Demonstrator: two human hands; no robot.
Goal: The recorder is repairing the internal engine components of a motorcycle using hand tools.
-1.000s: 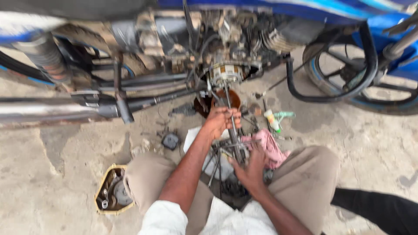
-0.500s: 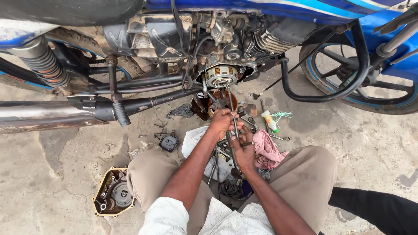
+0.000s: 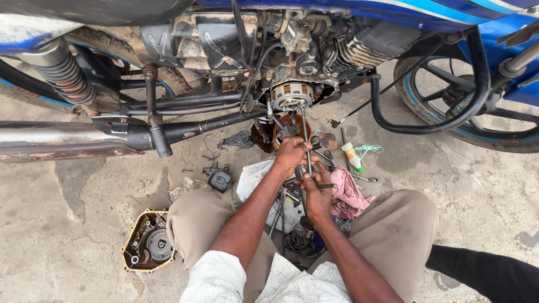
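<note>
I squat beside a blue motorcycle with its engine side cover off, so the round stator point(image 3: 291, 95) shows. A long thin metal tool point(image 3: 305, 140) runs from the stator down to my hands. My left hand point(image 3: 292, 155) is closed around its shaft, just below the engine. My right hand point(image 3: 318, 193) grips the lower end, where a short cross handle sticks out sideways. Both hands sit close together between my knees.
A removed engine cover point(image 3: 147, 248) lies on the concrete at lower left. Small parts and a black piece point(image 3: 220, 179) are scattered by my left knee. A pink rag point(image 3: 348, 196), a small bottle point(image 3: 352, 156), the exhaust pipe point(image 3: 62, 140) and the front wheel point(image 3: 477, 106) surround me.
My right hand has come up from low near my lap to join the left on the tool. The view has tilted up and steadied.
</note>
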